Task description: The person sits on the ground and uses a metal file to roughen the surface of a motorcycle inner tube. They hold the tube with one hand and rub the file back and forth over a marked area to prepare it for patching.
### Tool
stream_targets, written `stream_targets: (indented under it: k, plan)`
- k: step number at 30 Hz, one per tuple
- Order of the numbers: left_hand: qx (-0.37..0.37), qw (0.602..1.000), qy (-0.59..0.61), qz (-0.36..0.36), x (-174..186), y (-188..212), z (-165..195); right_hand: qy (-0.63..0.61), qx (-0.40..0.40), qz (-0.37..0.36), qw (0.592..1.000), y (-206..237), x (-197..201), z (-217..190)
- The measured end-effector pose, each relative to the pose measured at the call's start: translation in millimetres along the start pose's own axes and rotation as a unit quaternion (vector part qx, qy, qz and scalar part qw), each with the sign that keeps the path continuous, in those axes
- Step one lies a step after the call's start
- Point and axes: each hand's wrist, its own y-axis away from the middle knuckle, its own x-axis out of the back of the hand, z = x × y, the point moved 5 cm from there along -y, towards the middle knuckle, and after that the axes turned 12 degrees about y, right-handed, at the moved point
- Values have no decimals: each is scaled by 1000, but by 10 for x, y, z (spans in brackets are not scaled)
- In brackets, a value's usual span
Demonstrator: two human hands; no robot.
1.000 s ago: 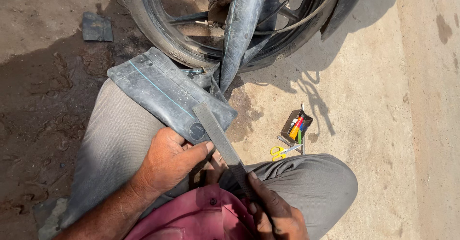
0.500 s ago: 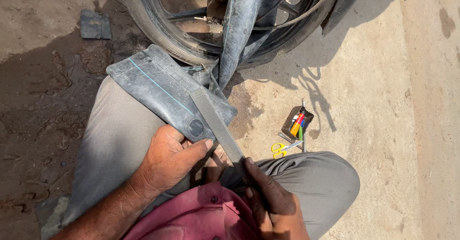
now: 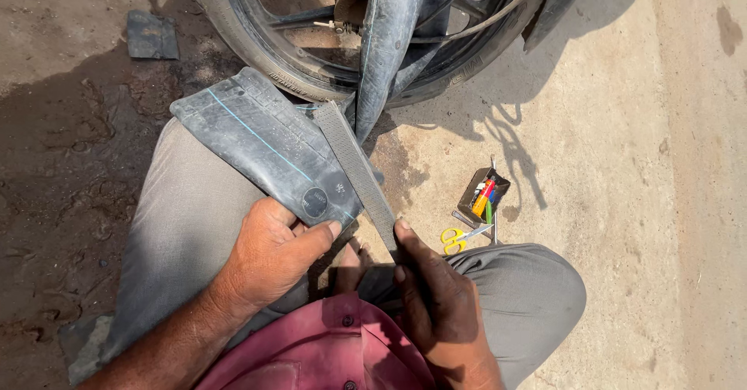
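Tube (image 3: 264, 145) lies flat over your left thigh, long axis running 10 to 4 o'clock. Your left hand (image 3: 272, 254) pins its near end, thumb pressed by the patch. Your right hand (image 3: 440, 304) grips the file (image 3: 358, 172), which points to 11 o'clock across the tube.

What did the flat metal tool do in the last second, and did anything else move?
The metal file slid forward across the black inner tube, away from the person and toward the wheel; the right hand pushed it. The left hand kept pinning the tube on the knee, thumb beside the round patch. The scissors and small box on the ground stayed put.
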Motion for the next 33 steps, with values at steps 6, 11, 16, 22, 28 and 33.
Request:
stream_targets:
  k: [6, 11, 16, 22, 28, 33]
  plan:
    - [-28, 999, 29, -9, -38, 16, 55, 7, 154, 43, 987, 67, 134, -43]
    - [13, 990, -136, 33, 35, 13, 38, 30, 13, -27, 999, 193, 10, 262]
    - [-76, 992, -92, -26, -32, 61, 66, -41, 101, 43, 993, -278, -63, 201]
    - [-53, 996, -68, -38, 72, 181, 43, -342, 3, -125, 931, -680, 221, -101]
    - [-43, 997, 19, -59, 30, 220, 96, -312, 44, -101, 944, -1195, -38, -95]
    - [13, 999, 24, -39, -40, 205, 186, -406, 39, -181, 895, -1300, -382, -12]
